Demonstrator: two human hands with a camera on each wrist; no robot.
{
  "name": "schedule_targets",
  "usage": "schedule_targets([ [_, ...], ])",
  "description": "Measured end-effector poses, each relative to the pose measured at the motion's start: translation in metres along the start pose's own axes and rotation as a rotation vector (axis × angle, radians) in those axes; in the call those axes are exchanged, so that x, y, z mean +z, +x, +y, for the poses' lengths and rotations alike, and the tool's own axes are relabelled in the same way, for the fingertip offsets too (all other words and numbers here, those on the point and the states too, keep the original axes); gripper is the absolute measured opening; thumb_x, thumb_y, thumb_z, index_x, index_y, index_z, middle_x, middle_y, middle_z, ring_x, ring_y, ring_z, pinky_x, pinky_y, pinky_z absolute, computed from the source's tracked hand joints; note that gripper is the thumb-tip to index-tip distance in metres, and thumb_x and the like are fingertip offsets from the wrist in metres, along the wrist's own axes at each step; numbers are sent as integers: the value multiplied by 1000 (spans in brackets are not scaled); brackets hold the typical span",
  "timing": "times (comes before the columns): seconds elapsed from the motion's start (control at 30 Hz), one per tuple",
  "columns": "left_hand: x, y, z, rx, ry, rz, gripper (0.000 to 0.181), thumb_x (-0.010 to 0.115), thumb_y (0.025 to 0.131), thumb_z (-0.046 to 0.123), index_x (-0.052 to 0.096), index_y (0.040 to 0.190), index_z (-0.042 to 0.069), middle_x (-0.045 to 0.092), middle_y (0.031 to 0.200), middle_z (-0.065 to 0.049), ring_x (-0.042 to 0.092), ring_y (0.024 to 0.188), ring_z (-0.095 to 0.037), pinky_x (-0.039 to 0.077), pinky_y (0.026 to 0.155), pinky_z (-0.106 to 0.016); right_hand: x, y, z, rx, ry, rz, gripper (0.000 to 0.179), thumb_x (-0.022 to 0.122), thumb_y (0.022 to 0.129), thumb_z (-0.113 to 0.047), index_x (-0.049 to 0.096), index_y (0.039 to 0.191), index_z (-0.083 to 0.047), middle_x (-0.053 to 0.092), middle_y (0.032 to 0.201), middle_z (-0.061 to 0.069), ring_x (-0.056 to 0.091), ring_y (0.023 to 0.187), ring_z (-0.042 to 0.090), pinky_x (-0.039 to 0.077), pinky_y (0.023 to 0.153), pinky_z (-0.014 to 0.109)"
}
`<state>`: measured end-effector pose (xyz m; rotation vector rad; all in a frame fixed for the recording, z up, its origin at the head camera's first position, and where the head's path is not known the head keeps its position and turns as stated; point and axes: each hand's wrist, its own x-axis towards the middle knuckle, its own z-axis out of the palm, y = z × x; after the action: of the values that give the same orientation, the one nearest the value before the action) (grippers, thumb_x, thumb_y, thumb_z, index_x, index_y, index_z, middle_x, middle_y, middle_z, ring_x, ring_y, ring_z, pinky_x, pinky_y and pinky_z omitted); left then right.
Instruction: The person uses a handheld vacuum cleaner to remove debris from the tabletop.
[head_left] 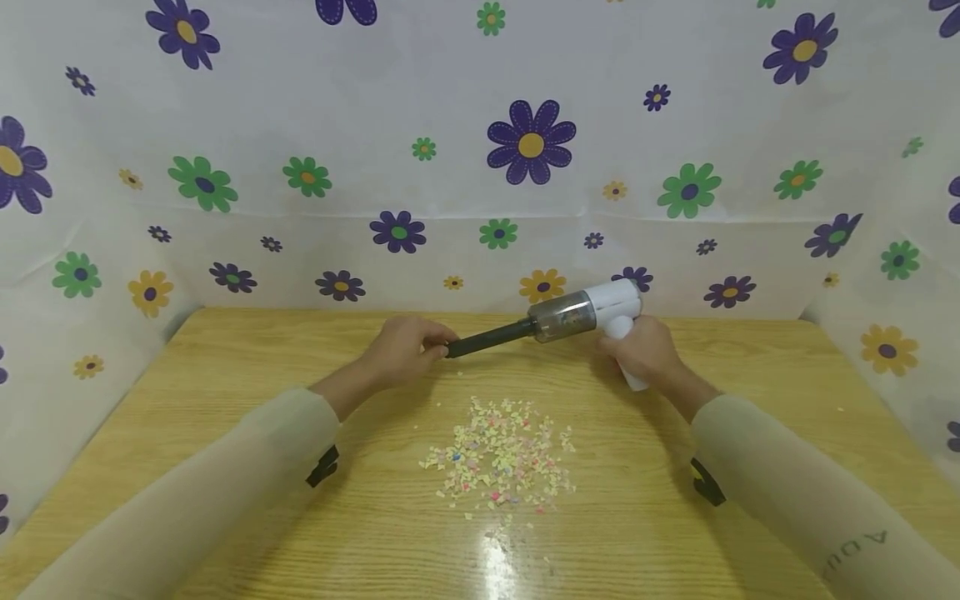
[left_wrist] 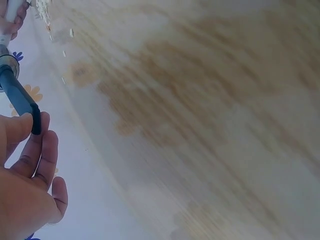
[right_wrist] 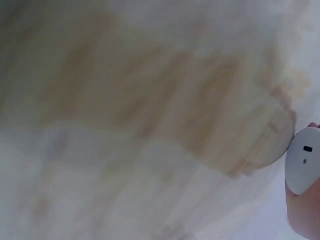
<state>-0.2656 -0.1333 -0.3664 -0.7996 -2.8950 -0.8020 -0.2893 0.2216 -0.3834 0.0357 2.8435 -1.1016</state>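
Observation:
A white handheld vacuum cleaner (head_left: 615,304) with a clear dust cup (head_left: 564,317) is held up near the back of the table, its long black nozzle (head_left: 491,337) pointing left. My right hand (head_left: 647,348) grips the white handle. With thumb and fingers, my left hand (head_left: 405,350) pinches the nozzle's tip; the left wrist view shows the thumb on one side of the dark nozzle (left_wrist: 20,97) and fingers on the other. In the right wrist view only the handle's white end (right_wrist: 304,159) shows, beside part of the hand. Small paper bits (head_left: 502,454) lie scattered below.
The wooden table (head_left: 247,375) meets a white cloth (head_left: 345,108) with purple, green and orange flowers at its back and sides. A few stray paper bits lie apart from the main patch. Light glares off the table's front.

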Motion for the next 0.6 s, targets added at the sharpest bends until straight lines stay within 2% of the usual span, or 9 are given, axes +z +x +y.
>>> schedule_targets([
  [0.37, 5, 0, -1, 6, 4, -5, 23, 61, 96, 5, 72, 116, 2, 75, 108, -12, 70, 97, -27, 55, 90, -46, -1, -3, 0, -5, -12, -6, 28, 65, 84, -29, 58, 90, -2, 62, 68, 7, 58, 61, 18, 50, 57, 28],
  [0.6, 6, -1, 8, 17, -19, -19, 24, 62, 96, 7, 72, 118, 3, 76, 106, -11, 70, 95, -24, 56, 90, -44, -7, -6, 9, 18, -17, -12, 28, 66, 84, -27, 57, 91, -1, 62, 70, 8, 59, 62, 19, 51, 57, 29],
])
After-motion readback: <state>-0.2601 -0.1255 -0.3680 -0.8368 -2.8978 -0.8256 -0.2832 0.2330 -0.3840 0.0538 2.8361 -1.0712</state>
